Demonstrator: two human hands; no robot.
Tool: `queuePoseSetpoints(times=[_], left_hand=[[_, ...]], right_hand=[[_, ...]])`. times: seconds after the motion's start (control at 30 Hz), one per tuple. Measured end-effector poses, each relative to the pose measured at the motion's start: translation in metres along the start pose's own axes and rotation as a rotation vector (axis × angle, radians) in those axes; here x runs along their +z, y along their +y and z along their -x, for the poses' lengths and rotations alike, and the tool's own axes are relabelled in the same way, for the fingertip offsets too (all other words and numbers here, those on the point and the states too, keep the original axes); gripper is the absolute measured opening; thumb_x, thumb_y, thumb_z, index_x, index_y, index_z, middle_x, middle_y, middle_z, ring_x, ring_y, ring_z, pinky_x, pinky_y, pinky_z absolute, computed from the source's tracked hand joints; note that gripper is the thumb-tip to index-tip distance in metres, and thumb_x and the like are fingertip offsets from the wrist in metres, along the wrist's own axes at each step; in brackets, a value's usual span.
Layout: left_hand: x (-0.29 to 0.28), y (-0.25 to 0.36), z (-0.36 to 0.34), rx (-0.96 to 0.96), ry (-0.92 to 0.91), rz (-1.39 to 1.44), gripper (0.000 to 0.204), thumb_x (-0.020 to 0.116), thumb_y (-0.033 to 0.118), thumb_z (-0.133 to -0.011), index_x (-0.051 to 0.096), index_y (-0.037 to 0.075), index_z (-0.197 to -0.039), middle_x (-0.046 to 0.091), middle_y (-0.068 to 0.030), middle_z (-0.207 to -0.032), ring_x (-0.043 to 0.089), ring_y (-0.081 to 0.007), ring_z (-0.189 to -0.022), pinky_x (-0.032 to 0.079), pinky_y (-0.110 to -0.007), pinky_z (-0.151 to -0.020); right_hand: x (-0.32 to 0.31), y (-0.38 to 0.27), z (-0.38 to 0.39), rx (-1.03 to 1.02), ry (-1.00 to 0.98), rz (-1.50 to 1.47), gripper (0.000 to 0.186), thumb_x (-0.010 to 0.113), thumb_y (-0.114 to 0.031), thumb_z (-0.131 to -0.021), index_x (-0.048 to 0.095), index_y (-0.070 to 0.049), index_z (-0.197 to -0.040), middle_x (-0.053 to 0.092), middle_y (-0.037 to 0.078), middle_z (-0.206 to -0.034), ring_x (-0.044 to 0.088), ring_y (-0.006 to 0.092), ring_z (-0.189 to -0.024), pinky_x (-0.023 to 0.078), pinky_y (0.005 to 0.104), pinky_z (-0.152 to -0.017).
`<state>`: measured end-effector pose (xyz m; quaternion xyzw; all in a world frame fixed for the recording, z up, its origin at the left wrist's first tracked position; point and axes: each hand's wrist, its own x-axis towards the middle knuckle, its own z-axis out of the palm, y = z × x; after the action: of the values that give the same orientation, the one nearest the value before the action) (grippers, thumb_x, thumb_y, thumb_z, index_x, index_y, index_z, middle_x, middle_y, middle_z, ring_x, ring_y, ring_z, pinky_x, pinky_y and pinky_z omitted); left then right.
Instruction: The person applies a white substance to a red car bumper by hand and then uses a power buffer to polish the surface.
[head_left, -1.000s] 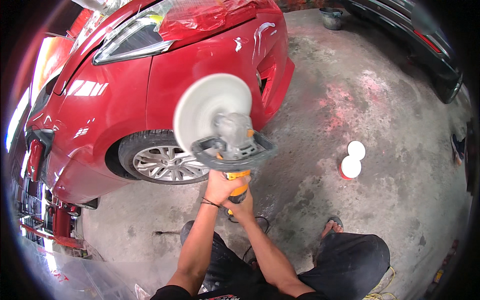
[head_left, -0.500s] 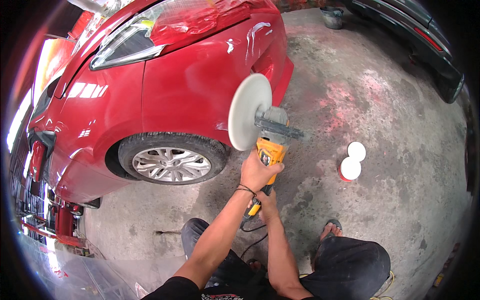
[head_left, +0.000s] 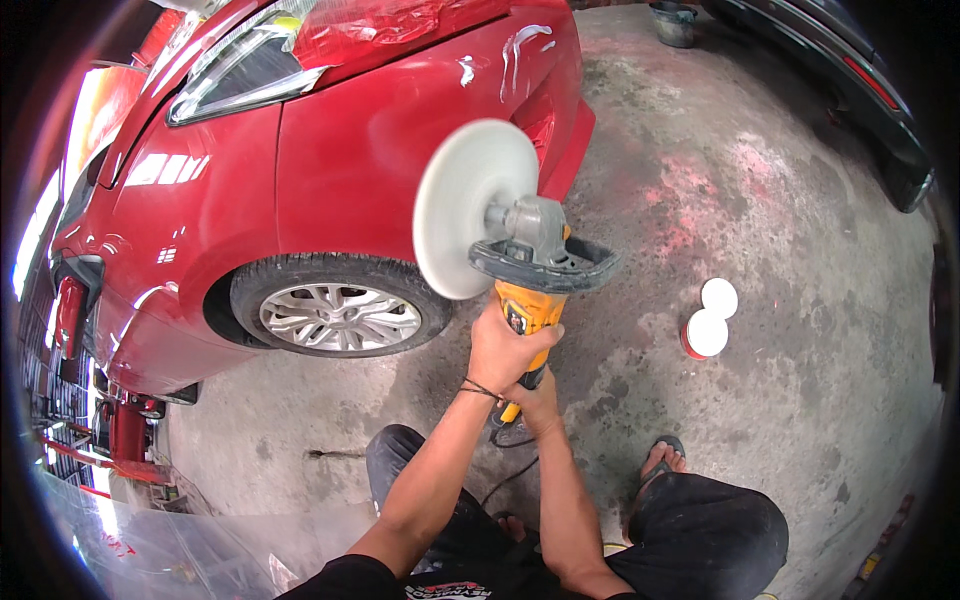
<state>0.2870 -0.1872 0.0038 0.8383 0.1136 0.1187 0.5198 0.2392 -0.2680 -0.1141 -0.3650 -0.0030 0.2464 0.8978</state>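
Holds a yellow-and-grey rotary polisher, left grip closed round the yellow body, right grip closed round the rear handle. Faces the white pad toward the red car; cannot tell whether touching. Shows a dark label on the tool, pale lettering on the black shirt, red writing on plastic sheeting.

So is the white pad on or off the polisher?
On: the white pad is joined to the polisher by the spindle visible behind it. Can't tell whether it's spinning.
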Motion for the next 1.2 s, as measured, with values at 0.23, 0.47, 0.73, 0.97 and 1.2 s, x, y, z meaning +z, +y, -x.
queuePoseSetpoints(times=[0.23,0.47,0.73,0.97,1.2], left_hand=[[0.007,-0.046,0.007,-0.189,-0.116,-0.188,0.074,0.095,0.029,-0.073,0.064,0.001,-0.134,0.081,-0.0170,-0.115,0.080,-0.0340,-0.107,0.060,-0.043,-0.097],[-0.012,-0.016,-0.007,-0.030,-0.095,-0.143,0.072,0.097,0.026,-0.074,0.064,-0.001,-0.132,0.080,-0.0172,-0.116,0.079,-0.0305,-0.107,0.061,-0.040,-0.097],[-0.090,0.022,0.006,-0.105,-0.170,0.177,0.057,0.093,0.007,-0.080,0.072,-0.002,-0.132,0.077,-0.0096,-0.127,0.073,-0.0186,-0.111,0.060,-0.038,-0.098],[-0.100,-0.055,0.043,-0.150,-0.112,0.203,0.057,0.090,0.005,-0.081,0.071,0.000,-0.135,0.076,-0.0085,-0.128,0.072,-0.0213,-0.113,0.059,-0.042,-0.103],[-0.047,-0.085,0.033,-0.231,-0.228,0.072,0.050,0.093,0.013,-0.081,0.074,-0.001,-0.125,0.080,-0.0063,-0.114,0.074,-0.0158,-0.102,0.061,-0.035,-0.092]], right_hand=[[-0.010,0.043,0.019,0.149,0.066,-0.184,0.042,0.089,-0.018,-0.089,0.065,-0.005,-0.119,0.072,0.005,-0.091,0.068,0.0147,-0.071,0.056,0.0328,-0.063],[0.021,0.018,0.005,0.053,0.076,-0.130,0.054,0.094,-0.020,-0.083,0.064,-0.006,-0.126,0.072,0.006,-0.093,0.068,0.0132,-0.071,0.056,0.0306,-0.064],[0.075,0.019,-0.013,-0.197,0.005,0.139,0.089,0.102,-0.026,-0.071,0.056,-0.003,-0.144,0.071,0.011,-0.130,0.068,0.0212,-0.119,0.054,0.0399,-0.104],[0.060,0.074,0.004,-0.171,-0.009,0.121,0.096,0.102,-0.023,-0.071,0.052,-0.002,-0.150,0.070,0.012,-0.135,0.067,0.0215,-0.123,0.054,0.0400,-0.109],[0.013,0.104,0.023,0.105,0.100,-0.029,0.076,0.100,-0.017,-0.075,0.059,-0.006,-0.137,0.074,0.007,-0.111,0.072,0.0165,-0.094,0.060,0.0367,-0.084]])
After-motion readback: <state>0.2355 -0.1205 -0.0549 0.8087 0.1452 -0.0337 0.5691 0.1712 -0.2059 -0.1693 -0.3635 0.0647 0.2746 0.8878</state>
